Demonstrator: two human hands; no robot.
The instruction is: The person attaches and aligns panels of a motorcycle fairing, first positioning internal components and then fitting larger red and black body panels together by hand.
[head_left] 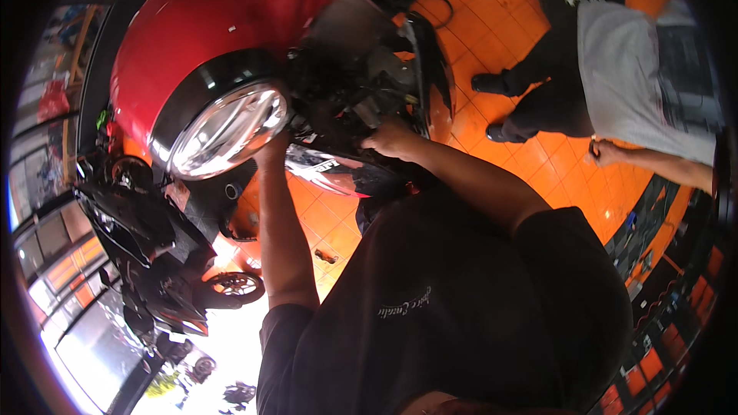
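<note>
- At upper centre, the exposed black workings (350, 81) of a vehicle lie open between glossy body panels; with these parts uncovered and the right hand at them, the work looks partway along, though how much remains cannot be told.
- Left of the opening bulges a glossy red domed shell (184, 38) with a black band and a shiny silver oval face (231, 129); whether it is fastened cannot be seen.
- Below runs a red, white and black side panel (327, 173); to the right stands a curved black-and-red panel (432, 69).
- Right hand (392, 141): bent fingers at the opening's lower edge; I cannot tell whether they grip anything.
- Left hand (272, 147): just under the oval face, fingers hidden, its hold unclear.
- Farther out, a co-worker in a grey shirt (623, 69) stands on the orange tiled floor (553, 165); black motorcycles (157, 246) stand at left.
</note>
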